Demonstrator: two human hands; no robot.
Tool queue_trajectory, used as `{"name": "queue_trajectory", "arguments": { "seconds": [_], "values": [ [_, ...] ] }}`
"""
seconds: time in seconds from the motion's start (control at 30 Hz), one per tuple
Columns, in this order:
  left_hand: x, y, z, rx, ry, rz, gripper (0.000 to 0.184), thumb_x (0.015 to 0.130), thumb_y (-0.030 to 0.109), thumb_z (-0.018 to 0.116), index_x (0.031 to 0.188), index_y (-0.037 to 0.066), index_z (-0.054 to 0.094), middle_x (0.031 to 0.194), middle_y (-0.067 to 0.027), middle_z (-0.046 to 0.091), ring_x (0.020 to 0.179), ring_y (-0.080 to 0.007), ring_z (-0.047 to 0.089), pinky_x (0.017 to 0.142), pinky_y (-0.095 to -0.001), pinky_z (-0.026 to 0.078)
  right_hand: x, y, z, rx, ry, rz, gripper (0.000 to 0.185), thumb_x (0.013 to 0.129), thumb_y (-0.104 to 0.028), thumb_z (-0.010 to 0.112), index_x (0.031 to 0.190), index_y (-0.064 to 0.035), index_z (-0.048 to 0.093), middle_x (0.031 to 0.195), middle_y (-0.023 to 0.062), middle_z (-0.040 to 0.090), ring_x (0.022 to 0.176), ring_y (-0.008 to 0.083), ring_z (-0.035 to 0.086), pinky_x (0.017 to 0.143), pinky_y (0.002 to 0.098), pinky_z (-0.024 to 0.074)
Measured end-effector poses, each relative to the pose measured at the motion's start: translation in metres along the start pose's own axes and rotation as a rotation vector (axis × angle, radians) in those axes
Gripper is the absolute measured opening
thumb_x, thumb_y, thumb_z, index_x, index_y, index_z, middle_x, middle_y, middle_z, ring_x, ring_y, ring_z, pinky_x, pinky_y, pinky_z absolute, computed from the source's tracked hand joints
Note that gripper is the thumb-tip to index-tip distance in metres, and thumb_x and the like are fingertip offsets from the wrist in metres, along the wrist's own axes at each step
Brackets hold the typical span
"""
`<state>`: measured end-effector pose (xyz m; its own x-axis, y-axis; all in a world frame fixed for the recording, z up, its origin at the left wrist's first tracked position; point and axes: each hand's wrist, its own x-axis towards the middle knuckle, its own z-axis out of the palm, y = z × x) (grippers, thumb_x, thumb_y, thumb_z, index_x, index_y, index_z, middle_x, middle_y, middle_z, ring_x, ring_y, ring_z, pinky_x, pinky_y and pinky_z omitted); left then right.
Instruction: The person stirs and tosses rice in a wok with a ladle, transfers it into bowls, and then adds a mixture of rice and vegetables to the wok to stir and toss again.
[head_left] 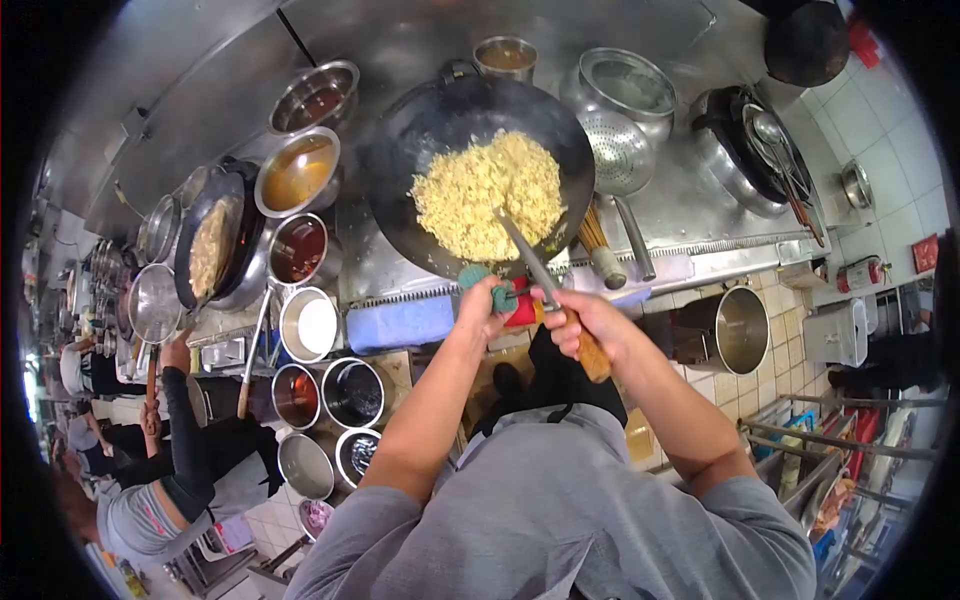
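A large black wok [400, 190] sits on the stove in front of me, filled in its middle with yellow fried rice [470, 205]. My left hand [482, 308] grips a green cloth [474, 277] at the wok's near edge; the wok handle is mostly hidden there. In my right hand [596, 326] is the wooden handle of a long wok utensil [530, 252]. Its metal shaft slants forward into the rice, which hides its head, so I cannot tell whether it is a ladle or a spatula.
Right of the wok lie a perforated strainer [615, 150], a bamboo brush [600, 250] and a metal pot [640, 80]. Sauce bowls [298, 170] and several pots line the left. A co-worker [160, 500] works at another wok [245, 235]. A steel bucket [740, 330] stands at right.
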<state>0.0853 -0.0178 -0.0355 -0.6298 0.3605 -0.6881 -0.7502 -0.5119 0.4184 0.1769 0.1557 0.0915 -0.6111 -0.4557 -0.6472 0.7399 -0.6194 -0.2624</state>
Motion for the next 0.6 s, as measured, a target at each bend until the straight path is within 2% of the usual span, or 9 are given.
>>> {"name": "queue_trajectory", "arguments": {
  "seconds": [0.1,0.17,0.2,0.3,0.33,0.43,0.5,0.57,0.6],
  "values": [
    [-0.004,0.004,-0.002,0.034,0.023,0.008,0.01,0.079,0.008,0.057,0.088,0.005,0.054,0.079,-0.0087,0.058,0.067,-0.0191,0.057,0.057,-0.0362,0.049,0.007,0.013,-0.009,-0.091,0.016,-0.062,0.029,0.096,-0.03,0.047,0.122,-0.0179,0.051,0.067,-0.0034,0.041,0.046,0.0042,0.033,0.041,0.0198,0.0299],
    [-0.004,0.0,-0.001,0.015,0.044,0.044,0.009,0.084,0.012,0.057,0.091,0.007,0.053,0.081,-0.0093,0.059,0.071,-0.0201,0.058,0.062,-0.034,0.05,0.012,0.017,-0.015,-0.076,0.003,-0.108,0.029,0.096,-0.029,0.047,0.122,-0.0176,0.051,0.066,-0.0032,0.04,0.046,0.0042,0.033,0.041,0.02,0.0303],
    [-0.009,0.003,0.002,0.032,0.059,0.059,0.015,0.085,0.017,0.06,0.094,0.007,0.053,0.084,-0.0096,0.06,0.075,-0.0209,0.058,0.063,-0.0357,0.05,0.013,0.022,-0.015,-0.093,0.017,-0.135,0.028,0.096,-0.029,0.047,0.122,-0.0172,0.05,0.066,-0.0031,0.041,0.046,0.0042,0.033,0.041,0.0203,0.0306],
    [-0.034,0.014,0.021,0.077,0.038,0.041,0.019,0.087,0.02,0.061,0.099,0.008,0.053,0.088,-0.0099,0.06,0.081,-0.0219,0.059,0.066,-0.0365,0.051,0.019,0.035,-0.02,-0.056,0.019,-0.185,0.028,0.096,-0.028,0.047,0.123,-0.0173,0.049,0.067,-0.0026,0.042,0.046,0.0046,0.034,0.04,0.0215,0.0315],
    [-0.038,0.016,0.023,0.122,-0.011,0.031,0.021,0.086,0.017,0.06,0.101,0.005,0.052,0.09,-0.0116,0.06,0.086,-0.0234,0.059,0.071,-0.0371,0.052,0.02,0.037,-0.018,-0.065,0.03,-0.188,0.029,0.096,-0.028,0.047,0.124,-0.0177,0.048,0.067,-0.0026,0.042,0.046,0.0049,0.034,0.041,0.0216,0.0318],
    [-0.018,0.015,0.004,0.134,-0.021,-0.014,0.019,0.086,0.014,0.057,0.099,0.002,0.052,0.09,-0.0134,0.059,0.085,-0.0252,0.059,0.076,-0.0382,0.052,0.026,0.043,-0.018,-0.091,0.025,-0.195,0.029,0.097,-0.028,0.046,0.125,-0.0195,0.046,0.067,-0.0023,0.041,0.046,0.0057,0.035,0.042,0.0224,0.0332],
    [-0.008,0.017,-0.008,0.087,-0.042,-0.03,0.015,0.083,0.011,0.054,0.094,0.0,0.051,0.089,-0.0148,0.059,0.085,-0.0263,0.059,0.075,-0.0399,0.053,0.03,0.048,-0.018,-0.1,0.013,-0.184,0.027,0.098,-0.028,0.045,0.123,-0.0195,0.047,0.066,-0.0021,0.039,0.046,0.0062,0.034,0.043,0.0235,0.0342],
    [-0.007,0.019,-0.013,-0.019,0.014,-0.099,0.012,0.08,0.011,0.053,0.088,0.002,0.051,0.087,-0.0137,0.059,0.08,-0.025,0.058,0.069,-0.0377,0.053,0.033,0.052,-0.018,-0.101,0.002,-0.202,0.025,0.098,-0.028,0.043,0.121,-0.0188,0.048,0.066,-0.0021,0.038,0.046,0.0066,0.034,0.043,0.0245,0.0348],
    [-0.008,0.019,-0.014,0.02,0.027,-0.079,0.011,0.077,0.012,0.053,0.083,0.004,0.05,0.082,-0.0118,0.058,0.071,-0.0233,0.057,0.064,-0.0349,0.051,0.034,0.053,-0.016,-0.088,0.0,-0.188,0.026,0.098,-0.028,0.043,0.121,-0.0182,0.048,0.066,-0.002,0.038,0.047,0.0068,0.035,0.043,0.0245,0.0346]
  ]
}}
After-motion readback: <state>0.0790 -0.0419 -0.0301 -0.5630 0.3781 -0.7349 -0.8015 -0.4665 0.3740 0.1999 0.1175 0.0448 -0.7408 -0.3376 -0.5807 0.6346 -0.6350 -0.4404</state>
